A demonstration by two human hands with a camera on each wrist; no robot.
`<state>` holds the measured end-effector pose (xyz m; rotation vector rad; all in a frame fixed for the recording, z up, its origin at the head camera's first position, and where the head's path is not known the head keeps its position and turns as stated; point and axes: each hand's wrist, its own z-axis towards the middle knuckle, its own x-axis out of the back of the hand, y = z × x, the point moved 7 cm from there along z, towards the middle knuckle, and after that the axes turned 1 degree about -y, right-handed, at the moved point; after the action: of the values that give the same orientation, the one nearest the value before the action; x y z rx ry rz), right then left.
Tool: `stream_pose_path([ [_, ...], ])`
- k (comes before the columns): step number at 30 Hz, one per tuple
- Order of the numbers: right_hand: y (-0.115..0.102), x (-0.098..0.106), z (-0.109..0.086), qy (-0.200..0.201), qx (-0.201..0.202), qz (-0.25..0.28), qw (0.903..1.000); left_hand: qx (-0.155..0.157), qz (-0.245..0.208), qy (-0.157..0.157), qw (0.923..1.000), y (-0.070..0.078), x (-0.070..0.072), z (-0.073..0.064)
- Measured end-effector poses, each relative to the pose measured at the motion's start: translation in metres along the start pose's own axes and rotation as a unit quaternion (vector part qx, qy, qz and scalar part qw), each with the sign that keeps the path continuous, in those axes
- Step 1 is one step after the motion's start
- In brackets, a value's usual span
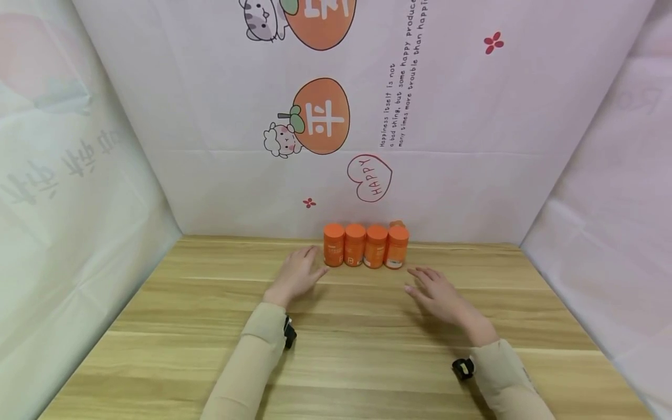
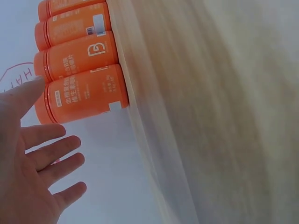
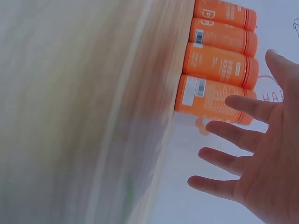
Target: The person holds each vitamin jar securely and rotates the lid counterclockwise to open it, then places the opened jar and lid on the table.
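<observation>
Several orange lidded jars stand upright in a tight row at the back of the wooden table. The left end of the row is one jar (image 1: 333, 248) with white print; the right end is another jar (image 1: 396, 249) with a white label panel. Just left of the row, my left hand (image 1: 296, 274) has its fingers spread and holds nothing. In the left wrist view its thumb overlaps the nearest jar's lid. On the other side, my right hand (image 1: 438, 297) reaches toward the right-end jar with fingers extended and apart, also holding nothing.
A white printed sheet (image 1: 462, 175) hangs right behind the jars, and white sheets (image 1: 68, 233) close off both sides. Wood-grain tabletop (image 1: 362, 361) spreads in front of the row. Each sleeve cuff has a small black device (image 1: 463, 368) on it.
</observation>
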<state>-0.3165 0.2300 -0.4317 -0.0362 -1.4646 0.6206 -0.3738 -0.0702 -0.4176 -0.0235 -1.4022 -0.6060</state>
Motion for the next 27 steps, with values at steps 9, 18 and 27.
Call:
stream_pose_path([
  [9, 0.012, 0.005, -0.007, 0.003, -0.006, 0.003, 1.0000, 0.010, -0.032, 0.000, 0.9994, -0.006, -0.003, 0.012],
  [18, 0.023, 0.011, -0.010, 0.008, -0.010, 0.006, 0.9999, 0.027, -0.053, -0.006, 0.9982, -0.016, -0.007, 0.025],
  [27, 0.032, 0.017, -0.015, 0.008, -0.016, 0.007, 0.9998, 0.030, -0.053, -0.025, 0.9978, -0.019, -0.012, 0.034],
])
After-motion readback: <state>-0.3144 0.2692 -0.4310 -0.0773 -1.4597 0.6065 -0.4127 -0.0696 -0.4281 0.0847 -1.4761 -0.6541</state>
